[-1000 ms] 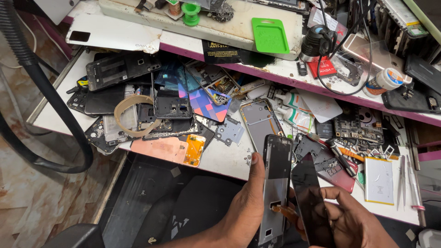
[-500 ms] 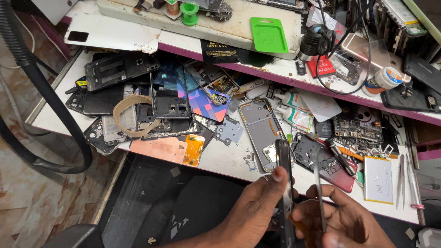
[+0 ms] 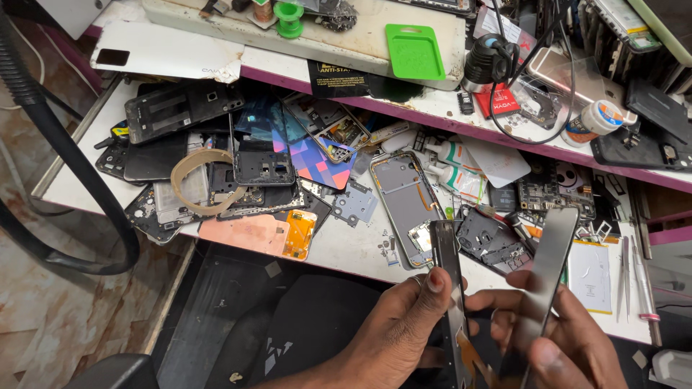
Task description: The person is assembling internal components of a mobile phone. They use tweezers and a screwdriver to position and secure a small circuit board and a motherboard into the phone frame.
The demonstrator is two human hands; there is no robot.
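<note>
a white workbench (image 3: 339,248) strewn with phone parts is seen across the middle of the frame, with a purple-edged shelf (image 3: 404,108) above it. in the lower right of the frame, a phone is seen held apart in two pieces, so the separation of screen from body is judged to be done already; nothing is fitted back together, and no tool is held. what is left cannot be told from the picture.

the dark screen panel (image 3: 549,270) is gripped by the right hand (image 3: 569,338), fingers closed around its lower edge, the panel tilted up towards the right of the frame. the phone frame (image 3: 448,288), thin and seen almost edge-on, is pinched by the left hand (image 3: 404,338), thumb pressed on its near side and fingers curled behind. the two pieces are held just beside each other, not touching along their upper ends; lower down, contact cannot be told.

just above the hands, a grey phone back shell (image 3: 404,198) is laid on the bench. tweezers (image 3: 626,274) are lying at the right edge. smallest, a green solder spool (image 3: 290,13) is set at the top.
</note>
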